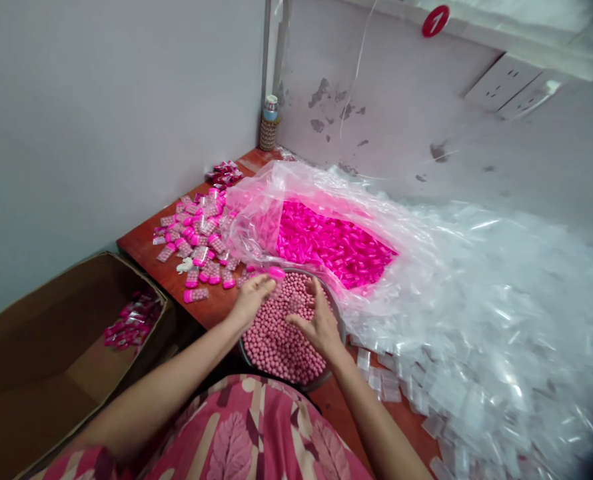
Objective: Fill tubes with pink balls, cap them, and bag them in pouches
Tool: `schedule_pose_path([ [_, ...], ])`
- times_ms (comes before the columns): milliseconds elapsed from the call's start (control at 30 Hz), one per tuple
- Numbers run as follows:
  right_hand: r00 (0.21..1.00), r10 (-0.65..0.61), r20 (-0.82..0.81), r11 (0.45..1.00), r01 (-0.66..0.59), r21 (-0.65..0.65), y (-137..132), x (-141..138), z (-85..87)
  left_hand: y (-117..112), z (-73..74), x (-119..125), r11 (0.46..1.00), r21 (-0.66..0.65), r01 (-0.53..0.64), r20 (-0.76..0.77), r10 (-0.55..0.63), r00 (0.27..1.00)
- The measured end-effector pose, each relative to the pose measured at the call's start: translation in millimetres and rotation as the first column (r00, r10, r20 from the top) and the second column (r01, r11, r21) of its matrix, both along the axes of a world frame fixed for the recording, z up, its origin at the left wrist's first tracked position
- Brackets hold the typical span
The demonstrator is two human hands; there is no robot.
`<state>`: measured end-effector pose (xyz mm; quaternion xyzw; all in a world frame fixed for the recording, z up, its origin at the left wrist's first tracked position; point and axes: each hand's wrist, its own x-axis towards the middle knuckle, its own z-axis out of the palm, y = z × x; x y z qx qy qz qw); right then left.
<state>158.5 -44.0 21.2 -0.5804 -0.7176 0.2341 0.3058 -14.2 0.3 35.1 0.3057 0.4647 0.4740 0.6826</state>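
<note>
Over the left rim of a round bowl (344, 333) full of small pink balls (281, 347), my left hand (251, 298) pinches a bright pink cap (276, 273). Whether a clear container hangs below that cap is hard to make out. My right hand (322, 327) is above the right side of the balls, its thumb and fingers spread apart. Just beyond the bowl, an open plastic bag (256, 227) holds many loose pink caps (331, 243). Filled clear containers with pink caps (196, 230) lie in a pile to the left.
A large heap of clear empty containers (496, 333) covers the right side of the red table (344, 413). At lower left stands a cardboard box (41, 360) with pink packs (134, 320) inside. A bottle (269, 123) stands in the back corner; sockets (506, 83) are on the wall.
</note>
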Motion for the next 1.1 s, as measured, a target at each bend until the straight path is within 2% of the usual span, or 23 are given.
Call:
schedule_pose_path([
  [100,0.991,-0.133,0.014,0.982,0.134,-0.133,6,15,-15.2,54,1.7,-43,0.968,0.099,-0.229,-0.089,0.238,0.967],
  [200,0.977,-0.155,0.146,0.955,0.186,-0.231,7,20,-30.7,116,1.5,-89,0.886,0.290,-0.361,-0.271,0.438,0.857],
  [267,0.968,-0.165,0.187,0.942,0.211,-0.261,7,16,-38.4,146,1.3,-112,0.828,0.438,-0.350,-0.393,0.526,0.754],
  [333,0.963,-0.184,0.198,0.931,0.235,-0.278,7,9,-44.2,159,1.9,-123,0.805,0.532,-0.262,-0.502,0.549,0.668],
  [433,0.960,-0.221,0.171,0.915,0.265,-0.303,9,2,-51.9,143,2.0,-115,0.823,0.564,-0.063,-0.635,0.482,0.604],
  [567,0.964,-0.264,0.036,0.905,0.260,-0.338,15,2,-60.5,84,-8.6,-69,0.847,0.494,0.197,-0.726,0.278,0.629],
  [667,0.953,-0.274,-0.132,0.901,0.206,-0.382,18,5,-62.6,41,-23.7,-30,0.820,0.415,0.393,-0.753,0.067,0.655],
  [733,0.925,-0.280,-0.255,0.900,0.161,-0.405,17,7,-60.4,18,-33.0,-8,0.807,0.351,0.474,-0.740,-0.071,0.669],
  [833,0.873,-0.256,-0.415,0.904,0.065,-0.422,12,11,-50.7,-3,-41.8,14,0.815,0.256,0.520,-0.640,-0.260,0.723],
  [967,0.824,-0.164,-0.542,0.921,-0.069,-0.384,6,21,-28.2,-14,-43.1,24,0.850,0.134,0.509,-0.304,-0.454,0.838],
  [1033,0.842,-0.056,-0.536,0.933,-0.147,-0.328,4,27,-15.9,-14,-39.8,23,0.836,0.064,0.545,-0.157,-0.531,0.833],
  [1100,0.872,0.056,-0.487,0.925,-0.229,-0.303,3,31,-5.5,-11,-34.7,20,0.799,0.050,0.599,-0.107,-0.592,0.799],
])
